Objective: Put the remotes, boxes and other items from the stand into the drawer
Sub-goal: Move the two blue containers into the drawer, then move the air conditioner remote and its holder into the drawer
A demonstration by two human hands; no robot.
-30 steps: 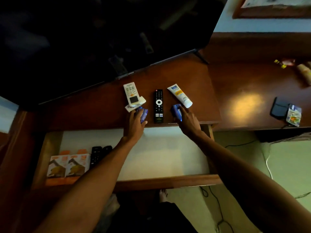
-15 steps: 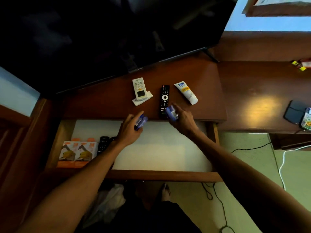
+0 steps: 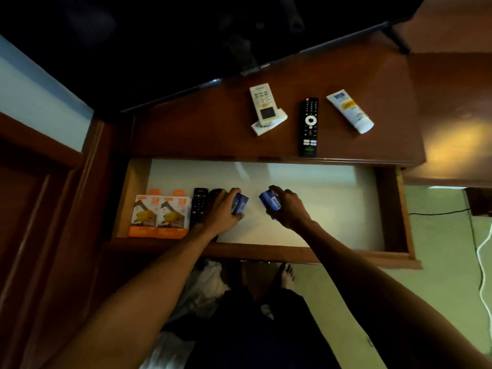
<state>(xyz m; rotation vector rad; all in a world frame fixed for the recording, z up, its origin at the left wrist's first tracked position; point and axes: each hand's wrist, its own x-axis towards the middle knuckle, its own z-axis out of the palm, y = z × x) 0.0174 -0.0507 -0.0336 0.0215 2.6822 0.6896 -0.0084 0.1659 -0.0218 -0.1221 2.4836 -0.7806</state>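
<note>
My left hand point(image 3: 222, 209) grips a small blue box point(image 3: 240, 204) low over the white floor of the open drawer point(image 3: 319, 209). My right hand point(image 3: 288, 207) holds a second small blue box point(image 3: 269, 199) just to the right of it. Two orange-and-white boxes point(image 3: 159, 214) and two black remotes point(image 3: 199, 206) lie at the drawer's left end, the second remote partly hidden by my left hand. On the wooden stand point(image 3: 207, 134) lie a white remote point(image 3: 263, 105) on a white card, a black remote point(image 3: 308, 126) and a white tube point(image 3: 350, 111).
A dark TV screen point(image 3: 186, 35) stands at the back of the stand. The drawer's wooden front rail point(image 3: 346, 255) runs under my forearms. Cables point(image 3: 482, 251) trail on the green floor at right. My foot point(image 3: 287, 274) shows below the drawer.
Both hands have carried the blue boxes from the stand's front edge down into the drawer. The camera view has shifted downward and left.
</note>
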